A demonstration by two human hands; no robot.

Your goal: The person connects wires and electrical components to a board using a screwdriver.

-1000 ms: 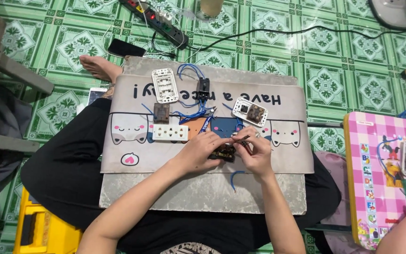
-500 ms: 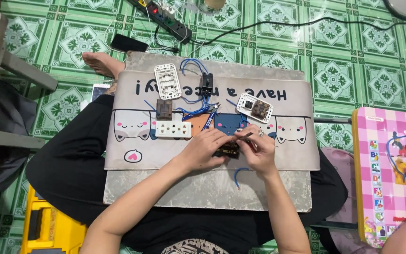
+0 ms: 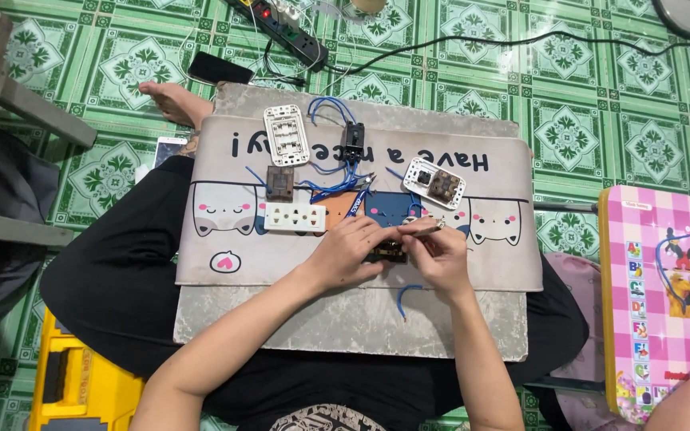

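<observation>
The grey board (image 3: 345,319) on the person's lap carried a printed mat (image 3: 225,239) holding a white switch plate (image 3: 286,134), a white socket strip (image 3: 295,217), a brown module (image 3: 279,183) and blue wires (image 3: 337,185). A small dark switch module (image 3: 386,252) sat at the mat's near edge — pinched between both hands. The left hand (image 3: 350,254) was curled closed on its left side; the right hand (image 3: 439,255) gripped its right side, fingertips pressed together.

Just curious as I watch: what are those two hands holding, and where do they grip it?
Both hands pinch a small dark switch module: left hand at its left end, right hand at its right end. The exact finger contact is too small to tell.
</observation>
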